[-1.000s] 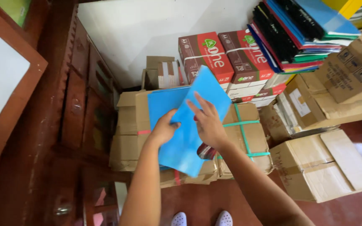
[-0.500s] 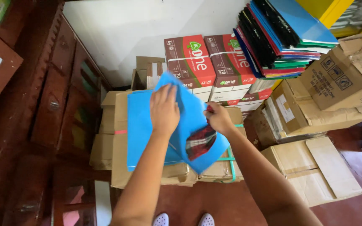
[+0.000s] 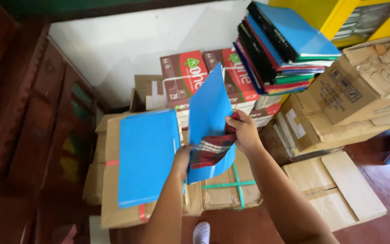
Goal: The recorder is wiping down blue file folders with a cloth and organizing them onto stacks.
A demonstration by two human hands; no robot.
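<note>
Right hand [image 3: 244, 133] pinches a checked cloth [image 3: 211, 151] against the upright blue folder [image 3: 211, 122]; left hand [image 3: 182, 158] grips its lower edge (loosely, I judge), so it could slip.

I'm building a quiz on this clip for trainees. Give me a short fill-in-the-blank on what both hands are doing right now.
1. The right hand presses a plaid ___ against the raised folder.
2. The raised folder's colour is ___.
3. The left hand grips the raised folder at its ___ edge.
4. A second folder lies flat on a ___ box.

Missing words: cloth; blue; lower; cardboard
</note>
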